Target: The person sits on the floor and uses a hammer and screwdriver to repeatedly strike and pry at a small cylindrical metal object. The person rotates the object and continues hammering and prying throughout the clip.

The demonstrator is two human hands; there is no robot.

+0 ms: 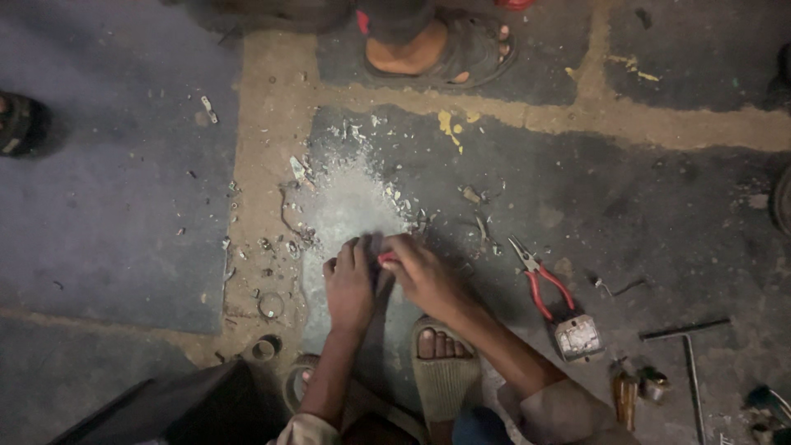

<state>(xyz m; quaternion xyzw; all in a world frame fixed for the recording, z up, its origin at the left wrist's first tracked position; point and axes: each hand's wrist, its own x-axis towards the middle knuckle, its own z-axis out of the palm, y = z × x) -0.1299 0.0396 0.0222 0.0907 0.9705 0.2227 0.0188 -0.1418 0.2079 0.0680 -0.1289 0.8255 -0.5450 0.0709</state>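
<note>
On the stained, dark concrete floor (659, 206), at the near edge of a pale patch of grey dust and chips (350, 202), two bare hands are working close together. The left hand (350, 284) is pressing down, fingers curled over a small dark piece (375, 247) that is mostly hidden; the right hand (424, 276) is closing around a short red-handled tool (386, 258), its tip meeting that piece. What the piece is cannot be told, though it is possibly a small metal fitting.

Progress, as judged: scattered filings and fragments are already lying about the patch, so some working appears done; the piece is still being held, not set aside.

Around: red-handled pliers (540, 280) are lying open to the right, beside a square metal box (578, 336); a long T-shaped metal bar (688, 354) farther right; metal rings (270, 305) to the left. The person's sandalled foot (443, 367) is resting just below the hands. Another person's sandalled foot (437, 45) is standing well apart at the top.
</note>
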